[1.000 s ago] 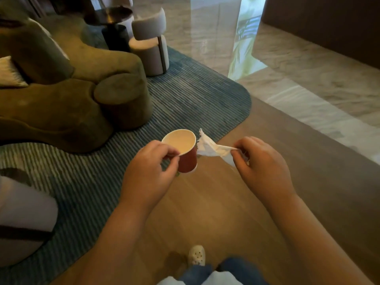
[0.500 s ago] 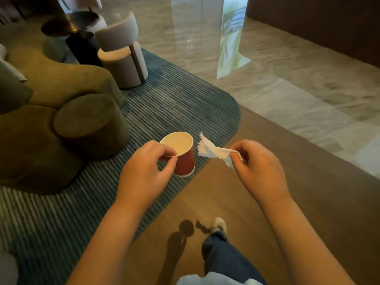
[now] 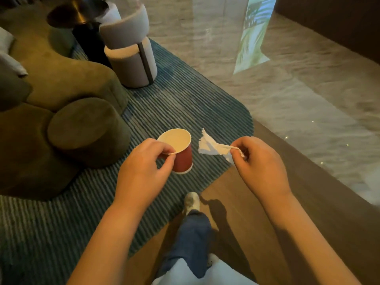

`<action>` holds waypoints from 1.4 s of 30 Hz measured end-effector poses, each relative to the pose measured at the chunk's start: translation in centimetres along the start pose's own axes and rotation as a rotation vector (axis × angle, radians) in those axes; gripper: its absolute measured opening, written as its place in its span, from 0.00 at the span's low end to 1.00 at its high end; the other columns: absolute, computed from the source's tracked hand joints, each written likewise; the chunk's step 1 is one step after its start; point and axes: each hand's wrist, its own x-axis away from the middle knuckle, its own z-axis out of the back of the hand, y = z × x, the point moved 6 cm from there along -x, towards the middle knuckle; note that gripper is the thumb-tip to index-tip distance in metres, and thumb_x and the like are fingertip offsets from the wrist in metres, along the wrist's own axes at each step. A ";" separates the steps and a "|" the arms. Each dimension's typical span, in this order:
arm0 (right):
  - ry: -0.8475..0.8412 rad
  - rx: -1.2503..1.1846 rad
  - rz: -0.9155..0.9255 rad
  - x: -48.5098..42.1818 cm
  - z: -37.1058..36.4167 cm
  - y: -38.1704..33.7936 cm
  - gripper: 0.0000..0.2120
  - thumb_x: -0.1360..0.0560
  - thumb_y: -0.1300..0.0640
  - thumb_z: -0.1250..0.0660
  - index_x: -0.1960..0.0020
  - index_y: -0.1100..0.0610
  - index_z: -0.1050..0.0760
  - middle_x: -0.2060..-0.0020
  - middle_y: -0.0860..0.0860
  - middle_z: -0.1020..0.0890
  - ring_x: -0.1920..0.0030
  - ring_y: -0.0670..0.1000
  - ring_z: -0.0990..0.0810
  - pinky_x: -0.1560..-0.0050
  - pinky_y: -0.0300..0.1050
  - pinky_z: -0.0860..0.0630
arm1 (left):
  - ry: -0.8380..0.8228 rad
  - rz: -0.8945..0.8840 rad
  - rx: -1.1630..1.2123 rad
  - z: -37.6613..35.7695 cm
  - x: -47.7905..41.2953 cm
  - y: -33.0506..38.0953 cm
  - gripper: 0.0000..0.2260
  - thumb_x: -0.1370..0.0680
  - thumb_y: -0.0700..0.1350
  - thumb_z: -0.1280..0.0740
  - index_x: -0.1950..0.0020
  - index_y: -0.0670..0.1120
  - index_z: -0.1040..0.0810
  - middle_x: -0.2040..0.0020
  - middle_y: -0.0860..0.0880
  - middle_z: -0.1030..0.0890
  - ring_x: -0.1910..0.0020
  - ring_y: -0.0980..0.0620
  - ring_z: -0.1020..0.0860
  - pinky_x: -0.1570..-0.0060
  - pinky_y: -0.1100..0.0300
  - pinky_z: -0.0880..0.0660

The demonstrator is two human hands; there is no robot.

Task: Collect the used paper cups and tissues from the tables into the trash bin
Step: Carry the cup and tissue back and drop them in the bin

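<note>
- My left hand (image 3: 144, 167) pinches the cup (image 3: 182, 155) by its rim, over the rug (image 3: 185, 103); I'd keep it upright.
- My right hand (image 3: 261, 165) pinches the tissue (image 3: 209, 146) just beside it; I'd tuck it inside.

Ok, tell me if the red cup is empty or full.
Empty, it seems: the red cup, pinched at its rim by the left hand, shows only a bare pale inside, no liquid visible.

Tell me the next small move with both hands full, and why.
Probably tuck the tissue into the paper cup. The left hand pinches the cup's rim, its mouth open and apparently empty; the right hand pinches the tissue right beside it. That would likely free one hand for more litter.
</note>
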 end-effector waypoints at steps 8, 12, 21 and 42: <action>-0.060 0.076 0.033 -17.5 -3.8 3.3 0.03 0.23 0.54 0.37 0.55 0.48 0.26 0.62 0.42 0.25 0.63 0.43 0.27 0.67 0.43 0.28 | 0.048 0.033 -0.044 -3.4 -17.2 -5.4 0.04 0.26 0.45 0.31 0.52 0.51 0.21 0.55 0.56 0.24 0.55 0.58 0.26 0.59 0.63 0.30; -0.078 0.127 0.038 -27.9 -4.0 3.9 0.03 0.23 0.53 0.37 0.55 0.47 0.26 0.64 0.41 0.26 0.65 0.42 0.28 0.70 0.36 0.34 | 0.059 0.035 -0.009 -3.8 -27.6 -6.8 0.04 0.25 0.47 0.33 0.51 0.52 0.21 0.55 0.57 0.24 0.54 0.59 0.26 0.56 0.61 0.29; -0.076 0.075 -0.104 -43.1 -7.1 8.9 0.03 0.24 0.53 0.37 0.56 0.48 0.26 0.65 0.41 0.27 0.63 0.38 0.29 0.69 0.32 0.37 | 0.057 -0.113 -0.163 -7.7 -44.7 -7.3 0.05 0.27 0.43 0.30 0.52 0.47 0.20 0.56 0.51 0.21 0.56 0.53 0.24 0.58 0.62 0.31; -0.063 0.053 -0.050 -85.8 -10.1 21.7 0.02 0.25 0.55 0.35 0.55 0.51 0.23 0.63 0.44 0.23 0.64 0.49 0.26 0.66 0.45 0.30 | 0.071 0.065 -0.188 -17.0 -82.5 -10.7 0.04 0.25 0.45 0.32 0.52 0.48 0.21 0.55 0.53 0.23 0.55 0.53 0.24 0.61 0.58 0.27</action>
